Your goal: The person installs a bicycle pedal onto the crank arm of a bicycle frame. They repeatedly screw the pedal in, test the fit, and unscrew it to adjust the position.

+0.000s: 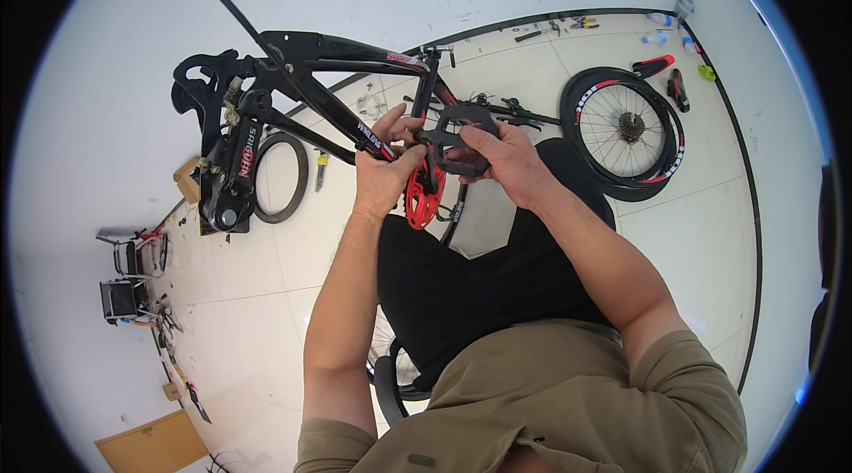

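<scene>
We see both forearms rise from the lower edge and meet over the lap, bare from the short olive sleeves up. The left forearm runs almost straight up the picture, its wrist bent slightly toward the middle. The left hand (pixel 383 173) is closed around the crank area of the black frame (pixel 346 114), just above the red chainring (pixel 424 198); its fingers curl together in a grip, with the thumb and forefinger lifted toward the pedal. What exactly lies inside that grip we cannot tell, since the hand covers it.

The right forearm comes in on a slant from the lower right, elbow out, wrist turned inward. The right hand (pixel 506 162) clamps the black pedal (pixel 457 137): the thumb lies along its near edge and the fingers wrap its far side, so the pedal sits between the two hands, touching both, right beside the chainring.

The frame is tilted, its rear end at the upper left, and it stands over the tiled floor (pixel 692 233). A wheel (pixel 626 131) with a red-striped rim and a cassette lies flat on the floor to the right, well apart from the hands. A bare tyre (pixel 286 176) lies behind the frame on the left.
</scene>
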Demonstrator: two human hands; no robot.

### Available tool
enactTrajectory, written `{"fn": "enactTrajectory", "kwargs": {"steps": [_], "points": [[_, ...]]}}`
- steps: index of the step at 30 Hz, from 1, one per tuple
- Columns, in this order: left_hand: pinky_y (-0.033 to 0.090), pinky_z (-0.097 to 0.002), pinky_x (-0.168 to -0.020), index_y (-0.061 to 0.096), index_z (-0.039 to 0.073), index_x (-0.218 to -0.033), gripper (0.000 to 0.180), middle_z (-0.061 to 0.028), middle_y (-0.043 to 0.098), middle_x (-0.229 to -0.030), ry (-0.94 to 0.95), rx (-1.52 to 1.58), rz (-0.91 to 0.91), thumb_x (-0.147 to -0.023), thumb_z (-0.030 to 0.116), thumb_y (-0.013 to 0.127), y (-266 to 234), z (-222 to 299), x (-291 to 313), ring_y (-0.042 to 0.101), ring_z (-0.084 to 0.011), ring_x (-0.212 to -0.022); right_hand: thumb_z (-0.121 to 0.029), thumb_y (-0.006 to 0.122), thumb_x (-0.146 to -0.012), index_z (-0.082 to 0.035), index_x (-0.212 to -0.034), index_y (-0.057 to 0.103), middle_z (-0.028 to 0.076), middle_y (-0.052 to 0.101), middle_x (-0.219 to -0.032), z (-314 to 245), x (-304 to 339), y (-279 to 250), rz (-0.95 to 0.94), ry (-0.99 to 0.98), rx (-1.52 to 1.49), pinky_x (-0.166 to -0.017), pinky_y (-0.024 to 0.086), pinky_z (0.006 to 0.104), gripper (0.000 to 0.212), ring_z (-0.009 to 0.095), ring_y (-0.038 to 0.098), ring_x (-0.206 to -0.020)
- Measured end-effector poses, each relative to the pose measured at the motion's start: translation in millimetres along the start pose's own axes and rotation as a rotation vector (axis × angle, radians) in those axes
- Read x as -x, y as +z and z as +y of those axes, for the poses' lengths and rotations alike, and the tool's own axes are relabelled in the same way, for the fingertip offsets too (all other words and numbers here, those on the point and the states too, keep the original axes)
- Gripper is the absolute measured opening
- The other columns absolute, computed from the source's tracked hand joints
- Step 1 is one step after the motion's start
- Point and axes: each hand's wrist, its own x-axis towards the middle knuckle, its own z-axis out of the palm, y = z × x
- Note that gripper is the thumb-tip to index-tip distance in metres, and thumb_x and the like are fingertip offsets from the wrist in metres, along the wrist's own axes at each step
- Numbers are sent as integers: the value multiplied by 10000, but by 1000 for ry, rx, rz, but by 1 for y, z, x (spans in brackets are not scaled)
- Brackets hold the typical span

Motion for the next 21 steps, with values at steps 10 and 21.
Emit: {"fn": "enactTrajectory", "kwargs": {"steps": [10, 21], "points": [[519, -258, -876, 514, -28, -1415, 596, -86, 689, -1087, -81, 159, -92, -845, -140, 648, -8, -5, -1, 632, -123, -945, -308, 629, -1009, 5, -1178, 639, 124, 727, -981, 7, 7, 5, -37, -54, 27, -695, 596, 313, 356, 171, 715, -833], [527, -261, -889, 396, 59, -1527, 735, -94, 692, -1078, -99, 166, -119, -854, -100, 646, -13, -8, -2, 636, -125, -926, -266, 644, -976, -3, -1118, 657, 87, 703, -935, 7, 10, 13, -13, -56, 2, -701, 567, 291, 299, 149, 694, -830]]}}
